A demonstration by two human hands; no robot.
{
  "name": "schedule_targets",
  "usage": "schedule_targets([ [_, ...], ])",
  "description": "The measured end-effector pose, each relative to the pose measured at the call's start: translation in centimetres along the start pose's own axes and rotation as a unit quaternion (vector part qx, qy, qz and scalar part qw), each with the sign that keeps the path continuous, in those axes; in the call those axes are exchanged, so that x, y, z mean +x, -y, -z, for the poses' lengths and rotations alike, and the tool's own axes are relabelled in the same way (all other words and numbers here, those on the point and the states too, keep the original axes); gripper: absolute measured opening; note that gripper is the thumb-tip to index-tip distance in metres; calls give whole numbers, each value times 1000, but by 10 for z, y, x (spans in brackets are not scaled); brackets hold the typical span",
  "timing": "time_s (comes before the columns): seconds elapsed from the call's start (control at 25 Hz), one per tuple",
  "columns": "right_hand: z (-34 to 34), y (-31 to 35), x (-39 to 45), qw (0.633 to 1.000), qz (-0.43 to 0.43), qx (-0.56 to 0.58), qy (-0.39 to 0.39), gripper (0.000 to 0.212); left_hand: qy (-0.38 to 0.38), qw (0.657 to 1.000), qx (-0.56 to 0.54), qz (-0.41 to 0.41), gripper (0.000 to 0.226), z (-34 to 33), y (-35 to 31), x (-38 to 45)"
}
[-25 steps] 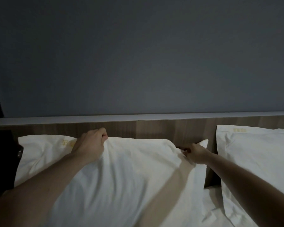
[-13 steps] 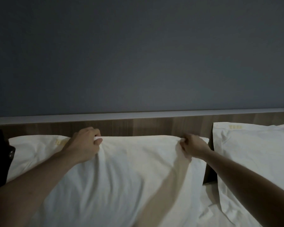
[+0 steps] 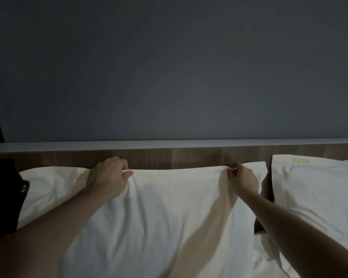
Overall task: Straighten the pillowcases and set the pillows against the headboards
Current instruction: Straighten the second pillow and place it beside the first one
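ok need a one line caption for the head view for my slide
Both hands, left and right, grip the top edge of a white pillow against the wooden headboard.

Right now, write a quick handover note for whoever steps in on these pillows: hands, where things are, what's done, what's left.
Left hand: grips the top edge of the near white pillow, left of centre.
Right hand: pinches the same top edge near its right corner.
That pillow leans up to the brown wood-grain headboard, with its case bunched into folds under the left hand.
Second white pillow: propped against the headboard on the right, a dark gap between the two, its case creased.
Done: both pillows are at the headboard.
Left: pull the near case taut and smooth its folds, release, then check the right one's creases.
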State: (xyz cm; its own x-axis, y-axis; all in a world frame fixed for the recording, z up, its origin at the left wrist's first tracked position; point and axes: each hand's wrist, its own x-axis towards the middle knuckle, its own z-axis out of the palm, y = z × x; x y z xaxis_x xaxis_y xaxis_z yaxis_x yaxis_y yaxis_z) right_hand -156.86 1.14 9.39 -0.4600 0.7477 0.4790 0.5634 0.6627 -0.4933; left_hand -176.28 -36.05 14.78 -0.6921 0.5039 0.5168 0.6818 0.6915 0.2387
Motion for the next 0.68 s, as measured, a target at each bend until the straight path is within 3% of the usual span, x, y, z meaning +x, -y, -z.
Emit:
schedule_targets([
  [0.24, 10, 12, -17, 998, 42, 35, -1, 17, 29, 999, -24, -2, 24, 25, 24, -6],
  [0.4, 3, 43, -45, 986, 120, 38, 113, 30, 106, 992, 60, -16, 3, 48, 44, -12],
  [0.48, -8, 59, -50, 976, 148, 14, 159, 34, 134, 986, 102, -14, 23, 57, 44, -14],
  [0.56, -15, 74, -50, 971, 166, -31, 170, 31, 147, 978, 148, -14, 34, 62, 46, -13],
  [0.68, -20, 92, -44, 973, 150, -80, 153, 19, 132, 966, 223, -16, 27, 69, 57, -13],
])
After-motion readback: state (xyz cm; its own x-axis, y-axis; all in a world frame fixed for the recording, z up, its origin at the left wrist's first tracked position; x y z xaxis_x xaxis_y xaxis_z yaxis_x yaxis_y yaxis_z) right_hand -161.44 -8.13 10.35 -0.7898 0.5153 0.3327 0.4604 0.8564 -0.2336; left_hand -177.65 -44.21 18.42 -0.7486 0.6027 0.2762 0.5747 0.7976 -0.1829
